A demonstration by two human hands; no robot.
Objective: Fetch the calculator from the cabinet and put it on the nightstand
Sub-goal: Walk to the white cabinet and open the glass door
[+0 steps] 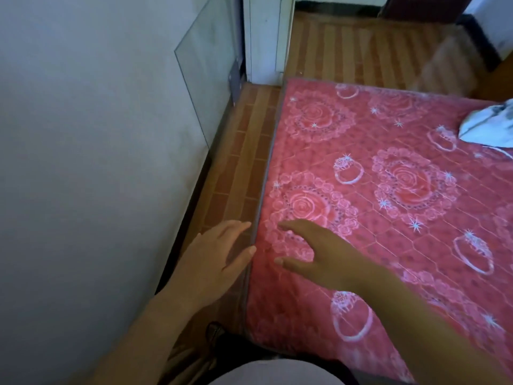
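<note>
- Leaning on the plain white wall (83, 134) at 10 o'clock, a clear glass sheet (206, 79) stands on edge.
- Left hand (213, 259), 7 o'clock: fingers spread and loose, holding nothing, over the brown wood-patterned strip (244, 162).
- White panel (263, 37), 12 o'clock, upright.
- Right hand (319, 257), 6 o'clock: fingers spread, empty, over the mattress edge.
- Mattress (388, 190): quilted red, printed with roses and rings.
- Crumpled white cloth (494, 126), 3 o'clock, lies on the mattress.
- Calculator: not seen in this view, so its place and heading cannot be told.
</note>
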